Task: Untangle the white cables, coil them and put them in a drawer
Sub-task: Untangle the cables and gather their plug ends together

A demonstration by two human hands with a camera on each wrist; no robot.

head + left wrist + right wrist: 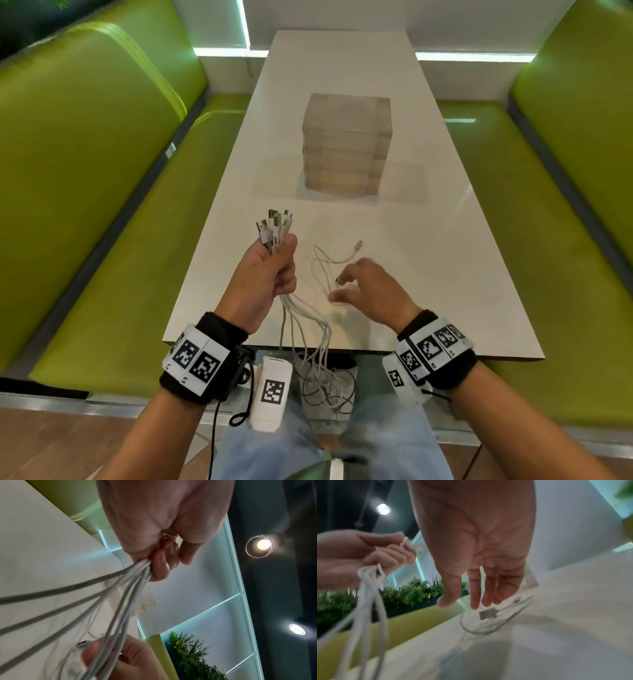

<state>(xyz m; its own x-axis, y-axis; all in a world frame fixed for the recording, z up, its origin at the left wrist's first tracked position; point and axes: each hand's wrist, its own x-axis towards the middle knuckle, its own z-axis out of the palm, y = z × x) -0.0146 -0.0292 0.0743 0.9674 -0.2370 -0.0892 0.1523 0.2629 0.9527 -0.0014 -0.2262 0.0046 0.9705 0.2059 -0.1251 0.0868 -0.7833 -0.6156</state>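
Hanging over the near edge of the tabletop, the bundle of white cables is gripped in the closed left hand, plugs fanned out above the fist. One loose cable lies on the tabletop near that edge, under the right hand, which is held open with fingers straight (contact cannot be confirmed through blur). Bare glossy surface is seen between the hands and the translucent, boxy drawer unit at mid-table. The cable tails are tangled below the edge.
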